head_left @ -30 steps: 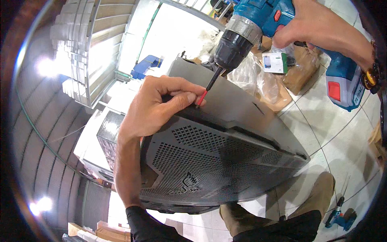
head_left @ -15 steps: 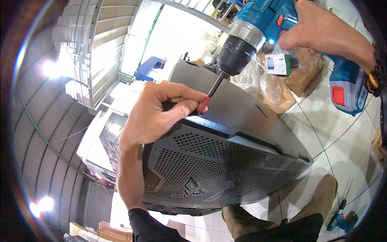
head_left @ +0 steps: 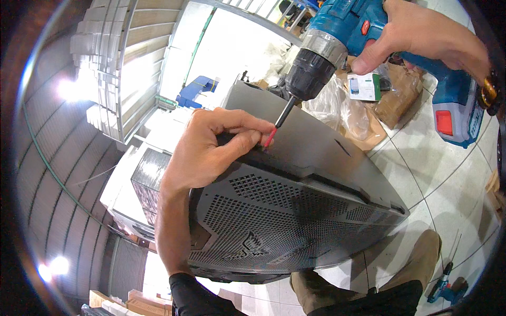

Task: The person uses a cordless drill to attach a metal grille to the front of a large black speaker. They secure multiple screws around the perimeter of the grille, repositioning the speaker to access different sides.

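Note:
A blue cordless drill (head_left: 345, 23) with a black chuck is gripped in my right hand (head_left: 421, 37) at the upper right, tilted down to the left. Out of its chuck runs a dark driver bit (head_left: 285, 112) with a red tip section. The fingers of my left hand (head_left: 203, 150) pinch the bit around that red part. Just below them is the upper corner of a large black metal case (head_left: 342, 163) with a perforated panel (head_left: 279, 210). The bit's very end is hidden by my fingers and the case edge.
Clear plastic bags, cardboard and a small white-and-green box (head_left: 363, 87) lie beyond the case. A second drill (head_left: 445, 287) rests on the tiled floor (head_left: 416, 163) at lower right, near my legs. A black-wrapped box (head_left: 150, 179) stands at left.
The drill's small light was lit and is now off. A digit of my right hand has shifted slightly near the trigger. Both hands stay in nearly the same places.

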`<state>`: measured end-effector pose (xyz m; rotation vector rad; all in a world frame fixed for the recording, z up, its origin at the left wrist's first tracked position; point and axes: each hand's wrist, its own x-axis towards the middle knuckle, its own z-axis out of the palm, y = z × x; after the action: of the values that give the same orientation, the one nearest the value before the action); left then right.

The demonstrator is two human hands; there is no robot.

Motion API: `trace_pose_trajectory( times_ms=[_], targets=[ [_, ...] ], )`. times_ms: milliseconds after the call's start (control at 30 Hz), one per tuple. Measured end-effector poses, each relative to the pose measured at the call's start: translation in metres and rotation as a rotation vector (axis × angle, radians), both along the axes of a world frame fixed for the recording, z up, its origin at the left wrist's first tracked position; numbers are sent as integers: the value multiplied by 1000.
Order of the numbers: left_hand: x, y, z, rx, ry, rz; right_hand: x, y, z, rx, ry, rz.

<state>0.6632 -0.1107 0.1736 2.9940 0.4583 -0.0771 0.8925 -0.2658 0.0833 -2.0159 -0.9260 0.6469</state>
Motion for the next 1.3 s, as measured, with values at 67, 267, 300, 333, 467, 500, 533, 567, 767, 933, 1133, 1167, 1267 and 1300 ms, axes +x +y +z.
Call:
trace_pose_trajectory(
  times_ms=[67, 267, 300, 333, 467, 500, 533, 567, 767, 933, 1133, 1167, 1267, 1300],
  targets=[
    [-1, 1, -4, 0, -54, -6, 11, 5, 8, -23, 39, 49],
    [-6, 8, -6, 35, -131, -60, 15, 16, -25, 230, -41, 80],
    [-6, 4, -4, 55, -134, -51, 14, 18, -50, 547, -206, 9],
    [-5, 1, -3, 67, -135, -51, 16, 16, -51, 486, -145, 37],
    [-4, -1, -6, 85, -187, -102, 22, 16, -49, 441, -104, -55],
    [-5, -2, -5, 103, -195, -121, 34, 11, -56, 465, -93, -79],
    [-3, -2, -5, 112, -206, -144, 43, 4, -64, 481, -87, -106],
    [-4, -3, -3, 128, -225, -160, 46, -8, -67, 473, -63, -111],
    [-35, -4, -16, 573, -726, -447, -7, -56, -164, 934, 552, -160],
    [-112, -42, -107, -101, -583, -424, -154, -76, -245, 954, 1468, 8],
    [-189, -48, -272, -1177, -135, 108, -314, -40, -291, 626, 1855, 1069],
    [-219, -47, -282, -1442, -229, 123, -339, -27, -290, 560, 1942, 1182],
    [-302, -54, -329, -1846, -745, 140, -385, -4, -291, 341, 1866, 1347],
    [-326, -60, -338, -1843, -886, 224, -398, 8, -292, 289, 1859, 1397]
  ],
)
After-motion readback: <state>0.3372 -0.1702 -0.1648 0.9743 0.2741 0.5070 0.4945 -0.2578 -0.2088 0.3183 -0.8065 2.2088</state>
